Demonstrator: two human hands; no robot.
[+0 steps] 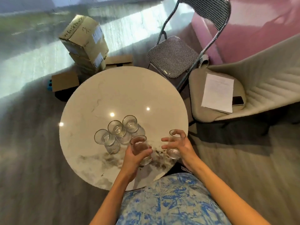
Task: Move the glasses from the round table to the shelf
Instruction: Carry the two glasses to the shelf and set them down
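Note:
Several clear gold-rimmed glasses stand on the round marble table (113, 88). Three of them form a row near the table's middle: one on the left (106, 141), one in the centre (118, 131) and one on the right (131, 125). My left hand (132, 157) is wrapped around a fourth glass (140, 149) near the front edge. My right hand (179, 146) curls around a fifth glass (173, 152) at the table's right edge, fingers spread over its rim and side. No shelf is in view.
A folding chair (172, 57) with a checked seat stands behind the table. A beige armchair (259, 88) on the right holds papers (217, 93) and a phone (237, 100). Cardboard boxes (86, 41) are stacked on the floor at the back left.

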